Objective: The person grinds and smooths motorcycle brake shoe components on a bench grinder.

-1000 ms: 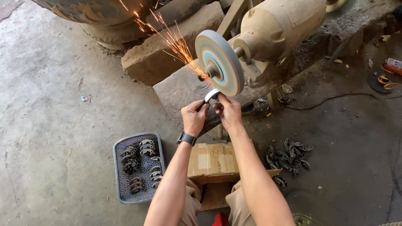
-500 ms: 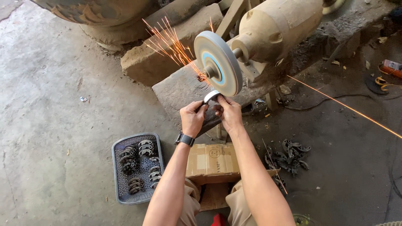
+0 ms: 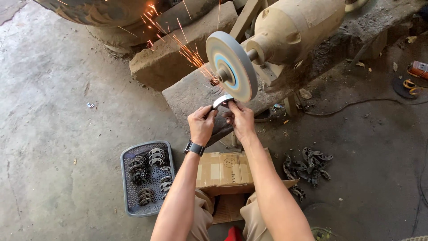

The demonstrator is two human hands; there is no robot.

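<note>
My left hand (image 3: 201, 124) and my right hand (image 3: 240, 118) both grip a small curved metal piece (image 3: 222, 101), each at one end. The piece is pressed up against the lower rim of a grey grinding wheel (image 3: 232, 66) with a blue centre. Orange sparks (image 3: 183, 42) fly up and to the left from the contact point. The wheel sits on the shaft of a dusty beige motor (image 3: 296, 27). A black watch is on my left wrist.
A grey plastic basket (image 3: 129, 201) with several curved metal pieces lies on the concrete floor at lower left. A cardboard box (image 3: 227, 169) sits between my knees. Several dark metal pieces (image 3: 310, 167) are piled at the right. Stone blocks (image 3: 165, 58) lie behind the wheel.
Both hands have stayed on the metal piece at the wheel. The spark stream has shifted: the streak to the lower right is gone, and sparks now fly up-left.
</note>
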